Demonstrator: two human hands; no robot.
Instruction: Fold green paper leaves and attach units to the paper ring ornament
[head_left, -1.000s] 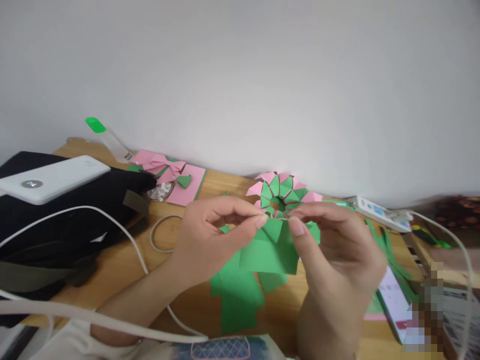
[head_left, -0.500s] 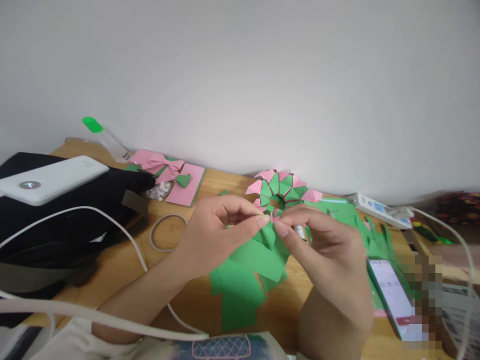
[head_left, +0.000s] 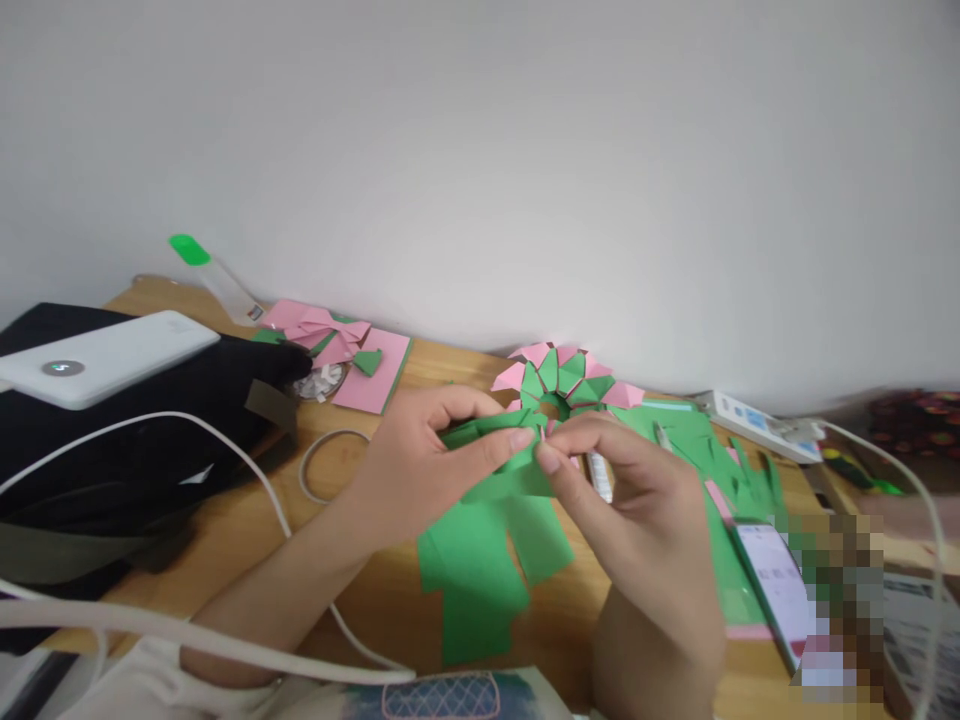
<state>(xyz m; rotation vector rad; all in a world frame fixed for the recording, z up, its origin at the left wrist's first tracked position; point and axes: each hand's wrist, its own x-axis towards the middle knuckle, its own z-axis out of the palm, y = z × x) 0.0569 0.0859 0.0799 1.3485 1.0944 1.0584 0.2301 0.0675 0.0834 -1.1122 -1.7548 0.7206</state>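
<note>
Between thumb and fingers, my left hand (head_left: 420,470) holds a folded green paper piece (head_left: 480,430). The fingertips of my right hand (head_left: 637,500) are pinched at its right end, where a bit of pink shows; the fingers hide most of that bit. Behind my hands lies a ring of folded pink and green paper units (head_left: 555,375), partly covered by my fingers. Below them, flat green paper sheets (head_left: 480,580) lie overlapping on the wooden table (head_left: 570,640).
At the left, a white power bank (head_left: 112,355) sits on a black bag (head_left: 172,430). Pink paper (head_left: 375,375) and a tape roll (head_left: 319,382) lie behind. At the right are a phone (head_left: 772,585) and a power strip (head_left: 757,425). White cables cross the left side.
The folded green paper now shows spread out under my left fingers. My right hand has shifted slightly left, uncovering more of the pink strip near the phone.
</note>
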